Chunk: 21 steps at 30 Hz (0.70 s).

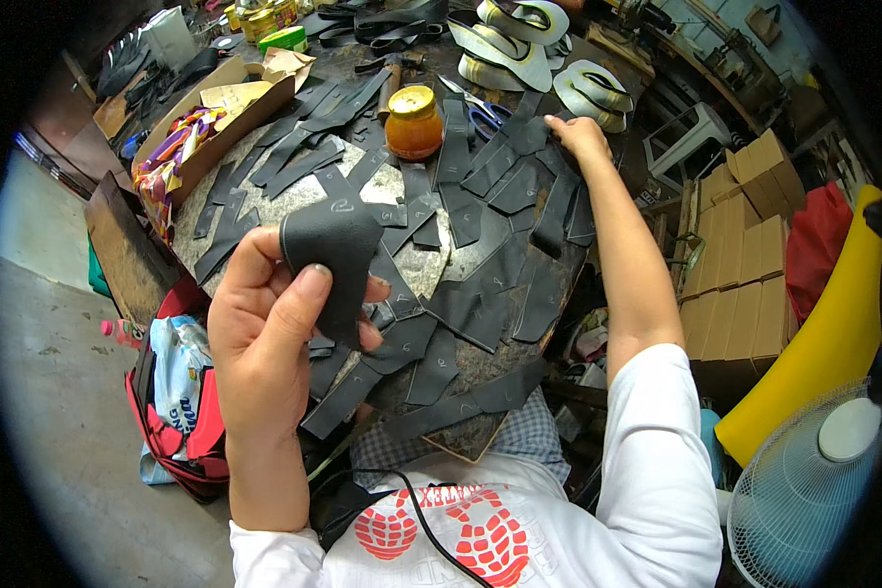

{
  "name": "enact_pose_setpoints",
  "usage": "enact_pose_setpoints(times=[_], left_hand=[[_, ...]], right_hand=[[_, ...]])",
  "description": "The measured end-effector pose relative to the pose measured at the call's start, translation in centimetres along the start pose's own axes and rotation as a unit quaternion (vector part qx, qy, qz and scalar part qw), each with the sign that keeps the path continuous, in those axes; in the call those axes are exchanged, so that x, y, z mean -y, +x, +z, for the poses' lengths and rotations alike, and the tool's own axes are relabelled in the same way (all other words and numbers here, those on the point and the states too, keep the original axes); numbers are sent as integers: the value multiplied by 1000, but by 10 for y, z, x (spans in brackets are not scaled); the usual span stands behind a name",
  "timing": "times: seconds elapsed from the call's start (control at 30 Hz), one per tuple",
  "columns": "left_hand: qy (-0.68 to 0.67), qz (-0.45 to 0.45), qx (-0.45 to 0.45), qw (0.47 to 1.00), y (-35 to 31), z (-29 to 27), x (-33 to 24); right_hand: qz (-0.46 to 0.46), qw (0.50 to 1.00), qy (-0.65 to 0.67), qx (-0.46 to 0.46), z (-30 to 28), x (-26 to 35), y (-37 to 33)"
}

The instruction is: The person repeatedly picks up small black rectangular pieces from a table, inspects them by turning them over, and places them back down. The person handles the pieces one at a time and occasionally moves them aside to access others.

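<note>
My left hand [274,323] is raised over the near left of the table, with a curved black leather piece [333,250] gripped between thumb and fingers. A small pale mark shows near the top of that piece. My right hand [586,140] reaches to the far right side of the table. Its fingers are bent, with their tips at another black leather piece [530,135]; part of the grip is hidden. Many cut black leather pieces [475,309], several with pale marks, lie overlapping across the dark tabletop [490,367].
Among the pieces stand an orange jar with a yellow lid [414,125] and blue-handled scissors [486,120]. White-and-yellow curved shoe parts [519,49] are stacked at the back. A cardboard box [216,127] sits left, brown cartons [740,304] and a white fan [804,480] right.
</note>
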<state>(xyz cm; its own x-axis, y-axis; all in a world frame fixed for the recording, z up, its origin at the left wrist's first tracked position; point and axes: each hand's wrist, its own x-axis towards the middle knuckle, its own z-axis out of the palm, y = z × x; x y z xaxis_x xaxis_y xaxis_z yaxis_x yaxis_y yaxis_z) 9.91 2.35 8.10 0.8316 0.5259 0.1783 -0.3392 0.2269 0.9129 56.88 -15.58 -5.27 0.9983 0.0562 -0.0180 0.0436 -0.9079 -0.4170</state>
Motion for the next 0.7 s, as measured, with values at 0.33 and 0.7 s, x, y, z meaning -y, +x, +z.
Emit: enact_pose_setpoints(times=[0.33, 0.7], left_hand=[[-10, -3, 15, 1000, 10, -14, 5], [-57, 64, 140, 986, 59, 36, 12]], right_hand=[[-162, 856, 492, 18, -50, 54, -59], [-292, 644, 634, 314, -170, 123, -237]])
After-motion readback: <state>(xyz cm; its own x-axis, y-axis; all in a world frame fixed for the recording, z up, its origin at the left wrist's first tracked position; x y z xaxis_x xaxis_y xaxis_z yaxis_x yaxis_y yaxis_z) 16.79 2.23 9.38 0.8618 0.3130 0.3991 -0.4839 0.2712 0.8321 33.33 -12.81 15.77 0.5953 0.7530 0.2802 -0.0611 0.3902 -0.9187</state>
